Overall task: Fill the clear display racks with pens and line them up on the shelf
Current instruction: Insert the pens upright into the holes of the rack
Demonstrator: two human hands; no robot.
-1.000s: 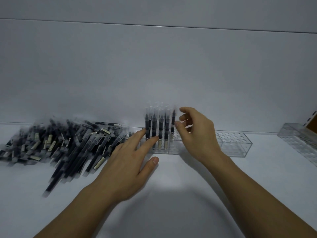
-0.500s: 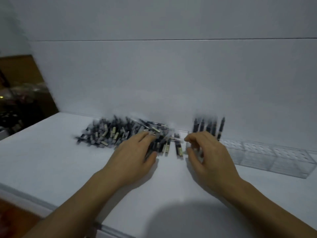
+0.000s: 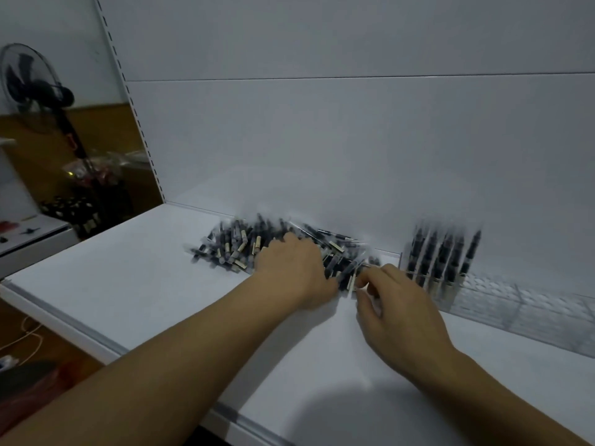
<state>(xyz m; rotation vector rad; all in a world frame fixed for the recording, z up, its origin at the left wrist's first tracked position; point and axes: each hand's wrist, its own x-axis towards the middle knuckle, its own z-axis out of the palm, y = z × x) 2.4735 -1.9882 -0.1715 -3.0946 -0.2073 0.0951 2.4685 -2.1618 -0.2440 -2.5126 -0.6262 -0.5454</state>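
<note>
A heap of dark pens lies on the white shelf near the back wall. My left hand rests palm down on the heap's right part, its fingers over several pens. My right hand is just to the right, thumb and forefinger pinched on a pen at the heap's edge. A clear display rack stands to the right, with several pens upright in its left end. The rest of the rack's holes show no pens.
The shelf's front edge runs diagonally at lower left. Beyond the shelf's left end stand a black fan, dark bottles and a white box. A slotted upright marks the back left corner.
The view swung left and both hands moved from the rack to the pen heap. My left hand now lies on the pens and my right hand has pinched one.
</note>
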